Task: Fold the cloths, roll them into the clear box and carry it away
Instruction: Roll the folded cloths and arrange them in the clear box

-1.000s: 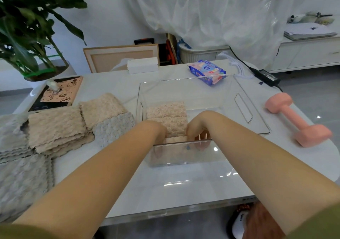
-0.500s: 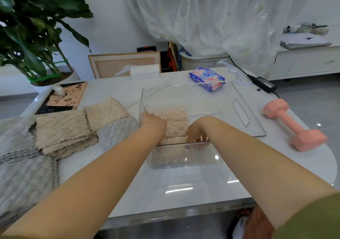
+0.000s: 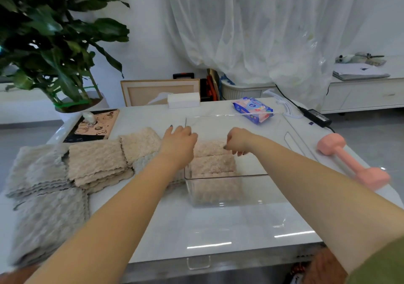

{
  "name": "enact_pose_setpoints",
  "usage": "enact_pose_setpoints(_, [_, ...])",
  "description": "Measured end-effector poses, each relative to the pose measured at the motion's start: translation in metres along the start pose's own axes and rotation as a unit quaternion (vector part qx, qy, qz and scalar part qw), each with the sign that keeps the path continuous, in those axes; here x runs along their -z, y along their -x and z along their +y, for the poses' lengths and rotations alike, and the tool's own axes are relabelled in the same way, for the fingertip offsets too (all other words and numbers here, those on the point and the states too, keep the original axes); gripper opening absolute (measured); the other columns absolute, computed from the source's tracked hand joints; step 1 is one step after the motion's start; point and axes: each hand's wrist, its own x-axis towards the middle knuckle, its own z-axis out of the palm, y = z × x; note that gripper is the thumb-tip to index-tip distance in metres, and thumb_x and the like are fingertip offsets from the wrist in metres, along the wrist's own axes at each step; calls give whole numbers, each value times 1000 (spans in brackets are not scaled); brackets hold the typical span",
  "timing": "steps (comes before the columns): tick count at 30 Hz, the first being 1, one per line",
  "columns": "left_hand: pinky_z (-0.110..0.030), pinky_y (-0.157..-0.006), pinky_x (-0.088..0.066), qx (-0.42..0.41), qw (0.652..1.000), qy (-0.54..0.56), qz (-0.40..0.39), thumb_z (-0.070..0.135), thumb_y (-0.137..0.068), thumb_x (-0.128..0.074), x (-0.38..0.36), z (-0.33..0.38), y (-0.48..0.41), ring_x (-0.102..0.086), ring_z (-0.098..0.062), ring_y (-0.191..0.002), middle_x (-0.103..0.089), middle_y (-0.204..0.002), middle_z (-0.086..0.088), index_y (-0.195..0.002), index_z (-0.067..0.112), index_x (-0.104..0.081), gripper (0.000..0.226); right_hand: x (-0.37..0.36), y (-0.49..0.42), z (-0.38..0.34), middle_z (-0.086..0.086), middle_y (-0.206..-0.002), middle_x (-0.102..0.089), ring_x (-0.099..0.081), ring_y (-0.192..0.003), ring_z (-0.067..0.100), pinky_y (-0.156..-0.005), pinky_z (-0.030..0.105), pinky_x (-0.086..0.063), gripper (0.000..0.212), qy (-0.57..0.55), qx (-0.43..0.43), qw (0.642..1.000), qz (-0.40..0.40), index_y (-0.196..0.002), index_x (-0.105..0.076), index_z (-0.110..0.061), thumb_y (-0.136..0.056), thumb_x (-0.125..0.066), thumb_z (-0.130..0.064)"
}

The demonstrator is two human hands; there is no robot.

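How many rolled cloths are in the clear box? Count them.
3, in the clear box's left end: far roll, middle roll, near roll against the front wall. Left hand may hide others.

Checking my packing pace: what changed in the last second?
Both hands lifted out of the near end of the box: left hand moved left, toward the cloths beside it; right hand rose above the rolls, holding nothing. Box, rolls, cloths and dumbbell stayed put.

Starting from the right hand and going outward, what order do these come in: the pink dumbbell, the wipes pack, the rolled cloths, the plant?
1. Rolled cloths, in the clear box, just below the right hand.
2. Wipes pack, behind the box.
3. Pink dumbbell, at the table's right edge.
4. Plant, far back left.
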Motion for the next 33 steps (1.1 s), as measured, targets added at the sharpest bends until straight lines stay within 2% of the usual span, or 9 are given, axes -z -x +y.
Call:
enact_pose_setpoints(4, [-41, -82, -47, 119, 980, 158, -8, 14, -98, -38, -11, -52, 30, -52, -29, -108, -51, -126, -7, -133, 19, -43, 36, -18, -9, -51, 5, -91, -66, -62, -86, 25, -75, 36, -53, 12, -57, 73, 987, 133, -88, -60, -16, -91, -56, -27])
enact_pose_setpoints(9, [-43, -88, -46, 289, 938, 163, -102, 32, -92, -52, -54, -127, 90, -46, -32, -115, -47, -128, -10, -126, 13, -42, 41, -43, 6, -129, 0, -80, -61, -56, -74, 21, -61, 32, -47, 10, -113, 162, 940, 278, -86, -58, -18, -88, -52, -25])
enact_pose_setpoints(12, [-46, -97, -41, 357, 919, 125, -114, 34, -93, -48, -75, -156, 133, -35, -32, -125, -39, -133, -12, -129, 11, -39, 44, -68, 10, -173, 4, -78, -61, -57, -74, 24, -61, 34, -46, 9, -77, 212, 952, 206, -82, -56, -15, -86, -51, -22])
enact_pose_setpoints(15, [-45, -96, -39, 394, 906, 133, -85, 18, -92, -44, -89, -166, 156, -35, -33, -125, -37, -136, -15, -128, 9, -40, 37, -102, 3, -196, 13, -102, -62, -58, -101, 32, -78, 37, -49, 9, 44, 204, 976, 61, -90, -55, -11, -85, -49, -17])
enact_pose_setpoints(17, [-41, -87, -43, 373, 911, 164, -66, 14, -92, -43, -99, -162, 161, -44, -33, -117, -44, -131, -17, -121, 7, -46, 30, -129, -5, -197, 16, -133, -46, -44, -125, 35, -99, 41, -42, 40, 118, 110, 987, 5, -124, -49, -11, -88, -50, -27])
enact_pose_setpoints(20, [-35, -84, -45, 317, 903, 276, -82, 15, -95, -45, -115, -139, 160, -54, -30, -110, -58, -121, -14, -116, 8, -55, 25, -163, -15, -178, 19, -151, -16, -23, -136, 40, -110, 50, -30, 85, 39, -63, 997, -7, -151, -8, -16, -86, -55, -44])
enact_pose_setpoints(22, [-31, -90, -44, 314, 852, 404, -107, 22, -97, -48, -123, -120, 156, -55, -27, -112, -59, -123, -11, -125, 9, -54, 31, -173, -19, -166, 19, -151, -17, -24, -137, 39, -110, 48, -30, 103, -27, -119, 992, 1, -151, 2, -16, -80, -62, -54])
enact_pose_setpoints(26, [-29, -89, -48, 348, 624, 696, -73, 24, -97, -52, -125, -91, 135, -58, -18, -106, -58, -126, -6, -129, 16, -45, 34, -174, -15, -159, 15, -144, -32, -34, -134, 32, -107, 42, -37, 116, -128, -143, 981, 30, -145, -19, -10, -58, -82, -53])
enact_pose_setpoints(33, [-13, -54, -50, 385, 545, 744, 26, 7, -94, -56, -126, -73, 122, -64, -26, -94, -63, -114, -15, -127, 1, -51, 34, -181, 14, -157, 6, -127, -39, -43, -122, 30, -102, 45, -28, 58, -214, -47, 961, 168, -127, -39, -19, -78, -64, -40])
